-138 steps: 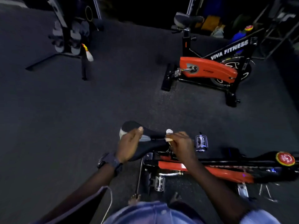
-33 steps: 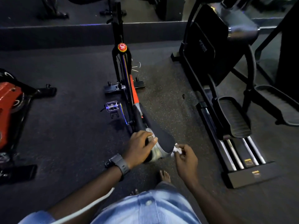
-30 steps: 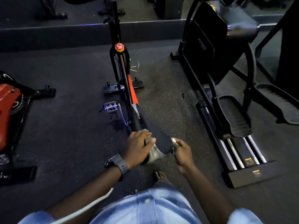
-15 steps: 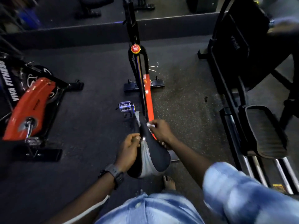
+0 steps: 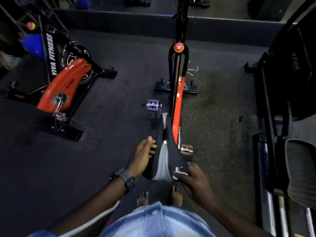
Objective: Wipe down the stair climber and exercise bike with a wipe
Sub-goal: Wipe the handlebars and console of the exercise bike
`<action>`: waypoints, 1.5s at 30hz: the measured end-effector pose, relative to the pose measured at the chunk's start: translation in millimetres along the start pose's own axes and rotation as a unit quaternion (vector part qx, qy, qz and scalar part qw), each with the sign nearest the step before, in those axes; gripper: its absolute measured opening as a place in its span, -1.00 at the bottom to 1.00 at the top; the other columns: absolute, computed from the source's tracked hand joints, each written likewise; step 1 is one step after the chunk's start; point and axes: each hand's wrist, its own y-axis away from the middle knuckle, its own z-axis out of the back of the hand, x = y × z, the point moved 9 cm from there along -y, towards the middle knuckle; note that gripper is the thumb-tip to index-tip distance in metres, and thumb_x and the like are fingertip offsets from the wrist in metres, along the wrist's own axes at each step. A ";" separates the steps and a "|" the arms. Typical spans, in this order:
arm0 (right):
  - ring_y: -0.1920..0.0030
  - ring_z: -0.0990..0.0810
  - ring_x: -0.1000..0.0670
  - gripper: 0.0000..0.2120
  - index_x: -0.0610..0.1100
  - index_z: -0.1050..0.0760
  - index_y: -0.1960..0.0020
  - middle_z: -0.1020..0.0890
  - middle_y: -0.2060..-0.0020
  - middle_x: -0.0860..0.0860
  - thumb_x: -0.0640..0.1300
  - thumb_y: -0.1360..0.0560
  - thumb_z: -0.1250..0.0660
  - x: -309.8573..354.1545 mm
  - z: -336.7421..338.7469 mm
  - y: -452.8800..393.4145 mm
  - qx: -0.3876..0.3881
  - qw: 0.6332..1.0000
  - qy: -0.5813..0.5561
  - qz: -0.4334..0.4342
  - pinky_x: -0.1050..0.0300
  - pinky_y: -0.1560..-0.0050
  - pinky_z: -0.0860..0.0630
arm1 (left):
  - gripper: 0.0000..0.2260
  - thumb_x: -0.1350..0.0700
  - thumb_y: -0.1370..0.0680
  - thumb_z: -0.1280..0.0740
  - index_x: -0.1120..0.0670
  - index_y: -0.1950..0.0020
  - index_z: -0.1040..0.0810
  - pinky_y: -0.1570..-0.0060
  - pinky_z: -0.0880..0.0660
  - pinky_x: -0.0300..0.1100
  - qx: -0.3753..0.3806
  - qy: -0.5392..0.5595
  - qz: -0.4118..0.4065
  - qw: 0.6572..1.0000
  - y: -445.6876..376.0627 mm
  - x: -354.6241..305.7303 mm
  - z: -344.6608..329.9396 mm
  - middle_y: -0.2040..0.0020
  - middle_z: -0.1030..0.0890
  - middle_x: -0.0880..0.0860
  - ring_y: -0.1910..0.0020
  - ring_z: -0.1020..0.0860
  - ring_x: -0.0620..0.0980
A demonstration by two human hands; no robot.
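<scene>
An orange-and-black exercise bike (image 5: 177, 93) stands straight ahead of me, its black and grey saddle (image 5: 168, 154) pointing toward me. My left hand (image 5: 142, 156) rests against the saddle's left side, fingers curled under its edge. My right hand (image 5: 191, 177) presses a small white wipe (image 5: 179, 171) onto the saddle's rear right corner. The black stair climber (image 5: 290, 117) fills the right edge, with one grey foot pad (image 5: 301, 168) showing.
A second orange bike (image 5: 63, 86) marked VIVA FITNESS stands at the left. Silver pedals (image 5: 152, 104) stick out on both sides of the near bike. A low dark ledge (image 5: 119, 19) crosses the back. My bare feet (image 5: 159, 196) stand on dark rubber flooring.
My right hand has slid the wipe from the saddle's nose back to its rear right corner. My left hand has dropped lower along the saddle's left side.
</scene>
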 end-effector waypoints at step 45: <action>0.27 -0.58 -0.01 -0.91 -0.02 -0.72 0.07 -0.60 0.31 0.03 -0.03 -0.48 -0.47 -22.8 -19.8 -184.8 0.049 0.980 0.015 -0.192 0.26 0.27 -0.27 | -0.42 -0.25 -0.66 0.11 0.07 -0.43 -0.42 0.08 -0.40 -0.18 0.153 0.047 0.055 0.986 -64.9 -39.0 28.8 -0.26 -0.57 0.10 -0.09 -0.50 0.00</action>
